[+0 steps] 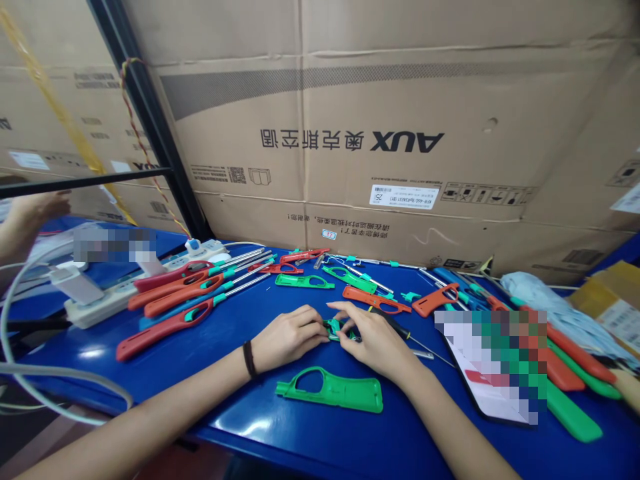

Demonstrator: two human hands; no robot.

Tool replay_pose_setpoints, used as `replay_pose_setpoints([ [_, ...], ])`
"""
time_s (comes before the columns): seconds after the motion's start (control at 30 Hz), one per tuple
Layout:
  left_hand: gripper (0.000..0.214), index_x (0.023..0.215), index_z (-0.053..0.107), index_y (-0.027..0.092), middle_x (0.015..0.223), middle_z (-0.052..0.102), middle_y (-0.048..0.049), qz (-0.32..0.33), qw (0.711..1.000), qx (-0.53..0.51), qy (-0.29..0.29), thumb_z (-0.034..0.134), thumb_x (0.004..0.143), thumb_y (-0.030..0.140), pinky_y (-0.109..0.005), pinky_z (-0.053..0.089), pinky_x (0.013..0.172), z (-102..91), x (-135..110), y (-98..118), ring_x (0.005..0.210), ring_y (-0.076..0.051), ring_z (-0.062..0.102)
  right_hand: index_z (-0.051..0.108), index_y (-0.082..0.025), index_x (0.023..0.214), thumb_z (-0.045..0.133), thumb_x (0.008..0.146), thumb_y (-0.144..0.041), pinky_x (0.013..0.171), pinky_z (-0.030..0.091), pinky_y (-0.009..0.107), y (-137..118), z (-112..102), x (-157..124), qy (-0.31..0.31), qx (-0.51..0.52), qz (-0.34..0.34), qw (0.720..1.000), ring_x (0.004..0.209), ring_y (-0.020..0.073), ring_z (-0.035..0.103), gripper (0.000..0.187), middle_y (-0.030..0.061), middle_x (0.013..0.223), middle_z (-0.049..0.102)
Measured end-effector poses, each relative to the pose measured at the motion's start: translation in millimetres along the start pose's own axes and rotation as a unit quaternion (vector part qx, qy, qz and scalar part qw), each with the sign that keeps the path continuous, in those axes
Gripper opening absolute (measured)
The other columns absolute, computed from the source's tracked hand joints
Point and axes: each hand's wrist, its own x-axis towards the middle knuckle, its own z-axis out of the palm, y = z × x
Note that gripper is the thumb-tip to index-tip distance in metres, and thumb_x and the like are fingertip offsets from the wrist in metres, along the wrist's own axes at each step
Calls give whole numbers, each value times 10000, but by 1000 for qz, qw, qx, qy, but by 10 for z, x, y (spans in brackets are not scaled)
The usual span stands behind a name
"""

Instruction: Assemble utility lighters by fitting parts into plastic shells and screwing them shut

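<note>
My left hand [296,335] and my right hand [374,339] meet over the blue table, fingertips pinched on a small green plastic part [333,327]. Fingers cover much of that part, and its exact kind is unclear. In front of them lies a green lighter-handle half [353,395], its hollow side up. A screwdriver [393,325] with a dark handle lies partly behind my right hand. Just beyond my fingers are an orange handle half [373,299] and green handle halves [304,281].
Long-nosed lighters [167,327] lie on the left by a white power strip [90,305] with cables. More lighters [575,400] and a phone [487,380] are on the right. Large cartons [325,87] wall the back. Other people's hands [37,217] show at both edges.
</note>
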Motion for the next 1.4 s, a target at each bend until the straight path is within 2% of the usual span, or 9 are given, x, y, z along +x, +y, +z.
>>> replay_pose_setpoints([
  [0.27, 140, 922, 639, 158, 912, 613, -67, 15, 998, -59, 24, 502, 915, 184, -268, 496, 799, -29, -9, -18, 869, -158, 572, 445, -188, 1338, 517, 840, -108, 858, 496, 409, -108, 21, 8, -29, -103, 7, 994, 960, 239, 636, 510, 92, 1057, 676],
  [0.4, 76, 851, 625, 156, 922, 599, -66, -16, 995, -93, 44, 557, 869, 183, -263, 493, 775, -32, -15, -25, 845, -155, 573, 434, -166, 1353, 518, 851, -114, 851, 503, 412, -106, 28, 4, -35, -107, 20, 993, 954, 241, 643, 512, 109, 1077, 674],
  [0.57, 67, 833, 629, 157, 951, 586, -67, -33, 994, -98, 38, 570, 855, 183, -265, 487, 780, -29, -18, -29, 851, -155, 569, 442, -146, 1354, 523, 852, -120, 853, 503, 413, -102, 28, 4, -41, -115, 23, 992, 949, 247, 647, 509, 122, 1071, 679],
  [0.83, 80, 849, 642, 155, 962, 576, -71, -27, 994, -108, 25, 564, 853, 175, -272, 484, 789, -37, -8, -37, 866, -159, 565, 440, -142, 1364, 520, 817, -110, 842, 510, 372, -136, 55, 14, -8, -122, 42, 992, 900, 222, 650, 554, 115, 1116, 653],
  [1.13, 80, 843, 622, 158, 971, 599, -77, -13, 994, -106, 21, 548, 869, 178, -276, 494, 797, -8, 8, -12, 897, -163, 576, 414, -87, 1382, 521, 805, -92, 817, 522, 380, -141, 87, 40, -35, -135, 67, 988, 849, 233, 663, 587, 145, 1074, 663],
  [1.27, 99, 846, 627, 155, 968, 602, -79, -6, 995, -100, 21, 536, 880, 172, -274, 493, 802, -7, 4, -5, 897, -162, 575, 455, -100, 1356, 500, 836, -104, 844, 520, 369, -115, 105, 18, -7, -102, 43, 994, 904, 228, 663, 522, 134, 1054, 679],
  [1.4, 107, 845, 635, 151, 973, 602, -83, -5, 996, -91, 24, 538, 883, 176, -274, 493, 802, -13, 6, 2, 894, -165, 577, 518, -105, 1302, 522, 810, -65, 864, 519, 343, -57, 71, 17, 64, -72, 7, 995, 926, 210, 664, 493, 118, 1035, 695],
])
